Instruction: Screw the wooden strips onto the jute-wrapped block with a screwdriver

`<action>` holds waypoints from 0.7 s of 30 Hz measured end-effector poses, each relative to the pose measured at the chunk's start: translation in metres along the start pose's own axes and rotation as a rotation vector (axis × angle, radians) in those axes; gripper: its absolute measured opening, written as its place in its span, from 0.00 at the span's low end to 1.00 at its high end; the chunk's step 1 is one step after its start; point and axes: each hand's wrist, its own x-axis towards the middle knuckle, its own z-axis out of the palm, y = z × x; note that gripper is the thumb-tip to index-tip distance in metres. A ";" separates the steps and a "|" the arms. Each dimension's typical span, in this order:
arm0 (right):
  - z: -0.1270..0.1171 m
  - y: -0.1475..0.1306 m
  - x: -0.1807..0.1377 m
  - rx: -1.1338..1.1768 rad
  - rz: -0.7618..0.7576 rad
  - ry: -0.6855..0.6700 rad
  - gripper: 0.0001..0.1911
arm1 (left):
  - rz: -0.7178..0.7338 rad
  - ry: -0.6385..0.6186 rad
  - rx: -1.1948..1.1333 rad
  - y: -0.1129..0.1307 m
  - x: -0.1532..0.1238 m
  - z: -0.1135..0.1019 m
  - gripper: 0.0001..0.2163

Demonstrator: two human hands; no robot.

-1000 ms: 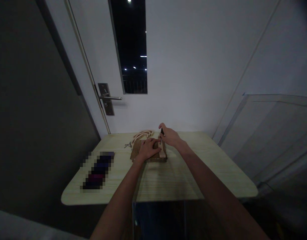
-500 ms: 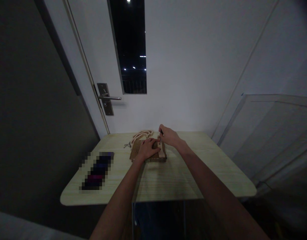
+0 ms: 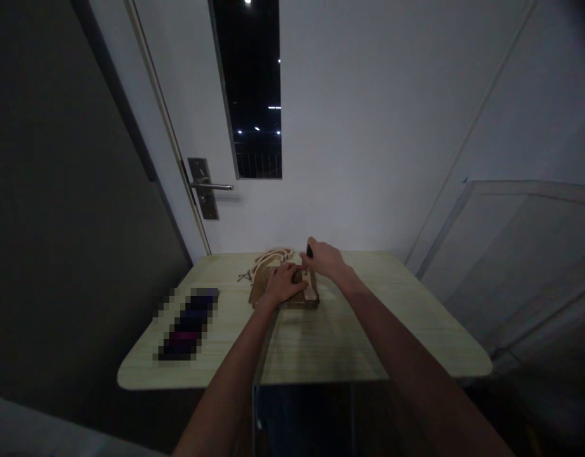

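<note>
A brown slab (image 3: 259, 289), like a wood block or leather-covered board, lies on the table. My left hand (image 3: 283, 284) rests flat on it with the fingers spread, the thumb against a pale strip (image 3: 310, 289) along its right side. Above the strip's far end, my right hand (image 3: 323, 257) is closed around a small tool with a dark handle (image 3: 309, 251). The tool's lower end is hidden by the fingers. Behind the slab lies a coiled pale strap or cord (image 3: 273, 255). Several thin metal pieces (image 3: 245, 277), maybe screws, sit at its left.
The pale wood-grain table (image 3: 368, 336) stands against a white door with a metal handle (image 3: 211, 186) and a narrow dark window. A pixelated dark flat object (image 3: 190, 324) lies on the left of the table. A grey panel (image 3: 73, 222) flanks the left side.
The view has shifted slightly. My right hand has turned a little over the strip, and the tool's thin shaft, visible before, is now covered. My left hand stays on the slab.
</note>
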 end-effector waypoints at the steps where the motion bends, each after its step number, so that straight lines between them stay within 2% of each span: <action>1: -0.001 0.000 -0.001 -0.007 0.007 -0.012 0.18 | 0.000 -0.004 0.003 0.000 0.000 0.000 0.22; 11: -0.006 0.001 -0.003 -0.016 -0.041 -0.022 0.15 | 0.016 0.005 0.000 -0.001 0.000 0.001 0.21; 21: 0.000 -0.005 0.002 -0.036 0.024 0.018 0.22 | 0.008 0.002 -0.006 -0.002 0.000 0.002 0.21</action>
